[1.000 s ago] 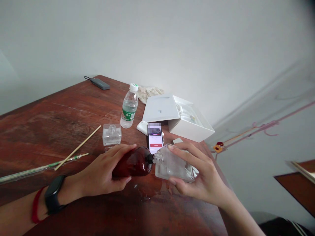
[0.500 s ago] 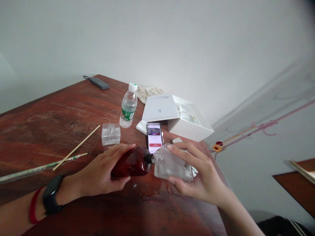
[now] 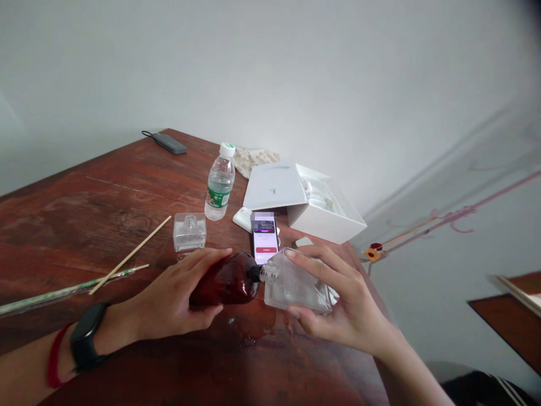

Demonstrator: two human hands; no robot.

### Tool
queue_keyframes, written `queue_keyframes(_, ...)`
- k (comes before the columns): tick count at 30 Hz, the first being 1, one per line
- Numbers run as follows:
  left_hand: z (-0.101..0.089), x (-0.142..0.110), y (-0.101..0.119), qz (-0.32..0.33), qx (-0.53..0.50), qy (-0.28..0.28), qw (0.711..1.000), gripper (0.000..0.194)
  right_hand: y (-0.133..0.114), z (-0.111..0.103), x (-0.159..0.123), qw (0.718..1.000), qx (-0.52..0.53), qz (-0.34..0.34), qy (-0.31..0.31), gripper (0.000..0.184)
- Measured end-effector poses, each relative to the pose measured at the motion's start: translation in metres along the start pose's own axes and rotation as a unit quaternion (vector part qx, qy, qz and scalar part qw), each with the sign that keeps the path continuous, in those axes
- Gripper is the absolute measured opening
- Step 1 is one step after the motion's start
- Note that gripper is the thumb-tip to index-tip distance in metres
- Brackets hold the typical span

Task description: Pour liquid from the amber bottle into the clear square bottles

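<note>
My left hand [image 3: 173, 299] is wrapped round a dark brown bottle [image 3: 230, 280] held on its side, its black nozzle pointing right. My right hand [image 3: 342, 304] grips a clear square glass bottle [image 3: 296, 285], also tipped sideways, with its neck meeting the brown bottle's nozzle. Both bottles hover just over the wooden table [image 3: 105, 197]. A small wet patch [image 3: 253, 327] lies on the wood under them. A black watch and a red band sit on my left wrist.
A second clear glass bottle [image 3: 189, 232] stands behind my left hand. Beyond are a water bottle [image 3: 220, 183], a lit phone [image 3: 264, 237], an open white box [image 3: 304, 200], a cloth [image 3: 256, 158], and a grey power bank [image 3: 169, 142]. Thin sticks [image 3: 127, 259] lie at left.
Almost nothing differs; both hands keep the two bottles mouth to mouth, and the view has shifted only slightly.
</note>
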State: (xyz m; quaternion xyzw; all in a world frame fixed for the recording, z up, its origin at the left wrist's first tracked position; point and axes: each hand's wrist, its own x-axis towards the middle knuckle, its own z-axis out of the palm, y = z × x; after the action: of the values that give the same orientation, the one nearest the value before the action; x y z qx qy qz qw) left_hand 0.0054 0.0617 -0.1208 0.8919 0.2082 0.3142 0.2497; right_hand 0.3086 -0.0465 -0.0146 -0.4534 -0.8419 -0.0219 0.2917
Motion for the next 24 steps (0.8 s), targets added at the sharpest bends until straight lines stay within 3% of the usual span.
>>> queue_keyframes(24,-0.0003,0.0009,0.0007,0.001,-0.003,0.002,1.0,0.083,0.0006,-0.0009,-0.0009,1.0,-0.025,0.002,-0.004,0.064)
